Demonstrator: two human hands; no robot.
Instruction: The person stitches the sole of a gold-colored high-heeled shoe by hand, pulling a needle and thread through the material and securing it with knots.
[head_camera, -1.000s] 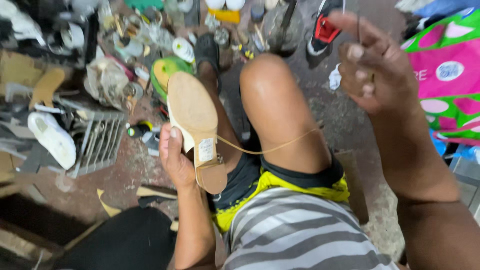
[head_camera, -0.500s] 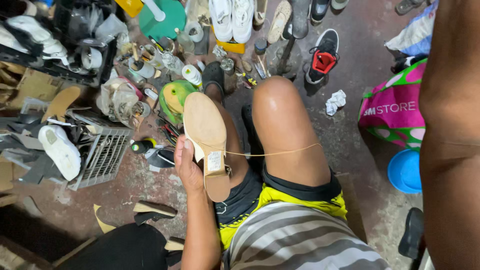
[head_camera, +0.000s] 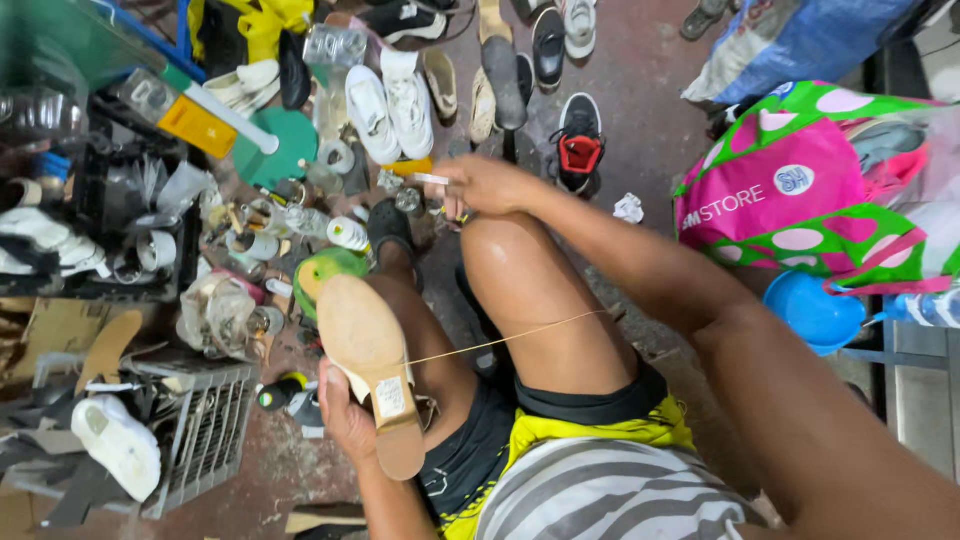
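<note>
A big shopping bag (head_camera: 790, 205) lies on the floor at the right, pink and green with pale pink ovals and a round white-and-blue logo patch. Beyond it, toward the floor's far right corner, slumps a blue plastic sack (head_camera: 800, 40). A small rectangular white label (head_camera: 391, 397) with dark print sticks to the tan sole of the shoe (head_camera: 368, 375). At the far left, an orange-yellow box (head_camera: 200, 126) lies among the clutter, and flattened brown cardboard (head_camera: 55, 325) rests at the left edge.

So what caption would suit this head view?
Left hand holds a tan shoe sole-up; right hand reaches over the knee.
</note>
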